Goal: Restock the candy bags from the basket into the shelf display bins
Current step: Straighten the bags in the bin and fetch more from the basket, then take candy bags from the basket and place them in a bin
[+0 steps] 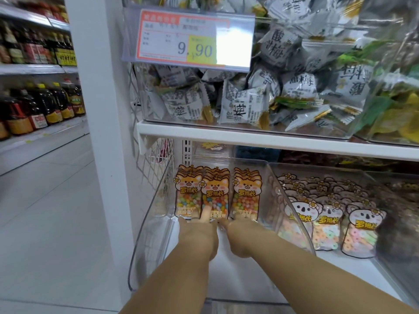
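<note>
**Head view: both hands down at the orange candy bags**

In the lower middle of the frame, three upright stacks of orange candy bags (217, 196) are lined up side by side at the back of a clear bin (149, 223). The left hand (199, 230) is placed right at the foot of the left and middle stacks, with one straight finger (206, 213) laid flat against the middle bag; nothing is gripped. The right hand (242, 234) is pressed up to the bottom of the right stack, but its fingertips are hidden, so whether anything is pinched can't be told.

Just to the right, koala bags (326, 223) are stood in a neighbouring bin. Above, a white shelf (249, 138) is loaded with grey-wrapped sweets (244, 103), with a 9.90 price tag (192, 37) hung in front. At the far left, dark bottles (40, 107) are racked above a pale tiled floor (45, 200).
</note>
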